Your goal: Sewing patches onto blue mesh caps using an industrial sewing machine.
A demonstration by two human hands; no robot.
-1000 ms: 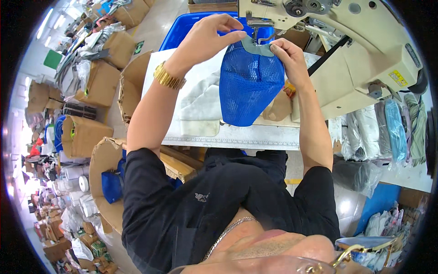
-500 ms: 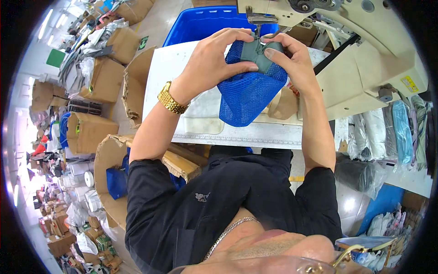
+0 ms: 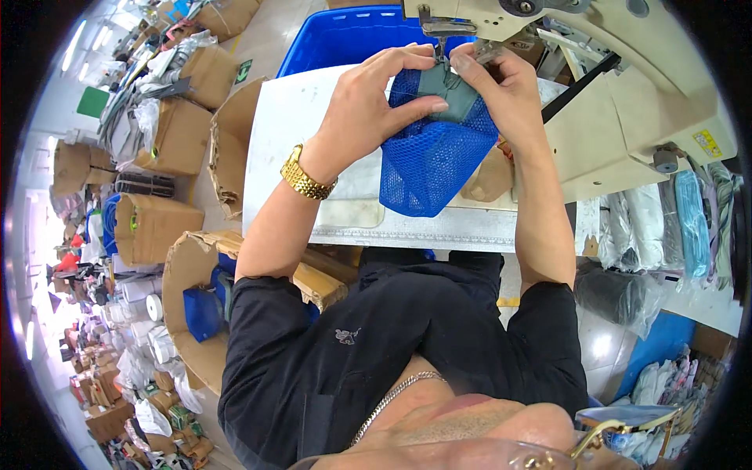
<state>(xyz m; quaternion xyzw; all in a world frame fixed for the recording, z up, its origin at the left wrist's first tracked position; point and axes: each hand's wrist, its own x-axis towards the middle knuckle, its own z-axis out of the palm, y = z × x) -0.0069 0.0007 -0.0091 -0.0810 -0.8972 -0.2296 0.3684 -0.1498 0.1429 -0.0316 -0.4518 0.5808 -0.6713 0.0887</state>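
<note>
A blue mesh fabric piece (image 3: 439, 172) with a grey-green cloth patch (image 3: 448, 100) lies under the needle area of a cream sewing machine (image 3: 627, 102). My left hand (image 3: 374, 106) grips the mesh and patch from the left, its thumb flat across the patch and its fingers at the far edge. Close to the presser foot (image 3: 441, 48), my right hand (image 3: 505, 90) has thumb and forefinger pinched together; what lies between them is too small to make out. A dark thread-like loop shows on the patch just below the needle.
The white sewing table (image 3: 290, 117) has a ruler strip along its near edge. Behind it stands a blue plastic crate (image 3: 329, 39). Cardboard boxes (image 3: 188, 313) sit left of the table, and a beige cloth piece (image 3: 489, 176) lies beside the mesh.
My right hand has shifted from the patch's right side up to the presser foot, uncovering more of the patch. My left hand, still on the fabric, has moved slightly right.
</note>
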